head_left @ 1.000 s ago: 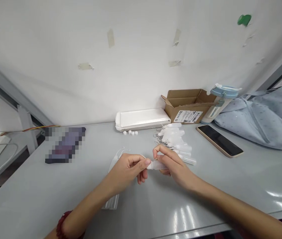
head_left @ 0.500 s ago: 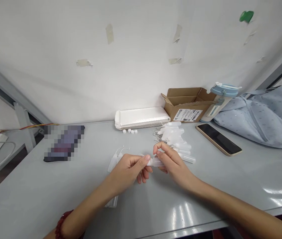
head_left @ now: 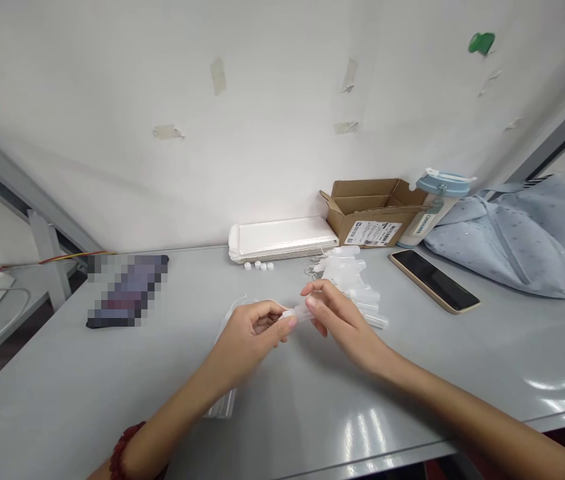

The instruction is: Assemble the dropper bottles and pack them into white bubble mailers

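My left hand [head_left: 250, 328] pinches one end of a small translucent white plastic bottle [head_left: 296, 315] between thumb and forefinger. My right hand [head_left: 341, 321] grips the other end with its fingertips. Held this way, the bottle lies level just above the grey table [head_left: 112, 387], in the middle of the frame, where I can see both ends. Just beyond my right hand lies a heap of the same clear bottles [head_left: 355, 280], within easy reach. Higher in the frame, a row of small white caps [head_left: 257, 266] sits in front of a flat white stack of trays [head_left: 282, 238]. A black phone [head_left: 433, 280], a brown cardboard box [head_left: 370, 208] and a pale blue cloth bag [head_left: 507, 240] lie at the upper right, out of my hands' way.
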Demonstrator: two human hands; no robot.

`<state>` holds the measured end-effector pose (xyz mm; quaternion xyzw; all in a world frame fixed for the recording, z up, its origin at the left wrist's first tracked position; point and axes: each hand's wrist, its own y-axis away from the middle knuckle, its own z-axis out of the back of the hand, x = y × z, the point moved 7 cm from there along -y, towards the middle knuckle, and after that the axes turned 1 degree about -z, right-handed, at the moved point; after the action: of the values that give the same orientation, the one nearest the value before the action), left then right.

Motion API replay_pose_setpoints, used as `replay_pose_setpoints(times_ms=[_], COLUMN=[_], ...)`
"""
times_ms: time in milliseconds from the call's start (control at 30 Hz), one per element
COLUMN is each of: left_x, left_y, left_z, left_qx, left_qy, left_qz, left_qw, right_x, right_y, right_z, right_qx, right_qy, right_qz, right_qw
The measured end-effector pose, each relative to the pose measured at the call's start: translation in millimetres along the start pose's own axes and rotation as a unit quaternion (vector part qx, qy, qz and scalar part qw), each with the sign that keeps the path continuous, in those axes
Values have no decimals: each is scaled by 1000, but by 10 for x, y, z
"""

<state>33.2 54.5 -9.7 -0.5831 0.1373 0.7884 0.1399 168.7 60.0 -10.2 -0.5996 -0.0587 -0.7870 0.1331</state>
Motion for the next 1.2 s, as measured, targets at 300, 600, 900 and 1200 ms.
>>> replay_pose_setpoints(times_ms=[300,600,900,1200], left_x=[147,-210,-17,-229], left_y=[-42,59,13,87], left_z=[-5,54,29,16], left_qx=[12,-64,29,-81], left_qy=[114,-193,-45,-283], left_qz=[71,-149,12,-219], left_qw=[991,968,998,930], right_x=[79,-49,101,29], right_y=[4,-32,35,25], right_z=[20,-16,-24,-38], right_qx=[-19,29,16,18], right_qy=[100,16,101,12], right_qz=[99,20,107,35], right_qw=[990,999,989,999])
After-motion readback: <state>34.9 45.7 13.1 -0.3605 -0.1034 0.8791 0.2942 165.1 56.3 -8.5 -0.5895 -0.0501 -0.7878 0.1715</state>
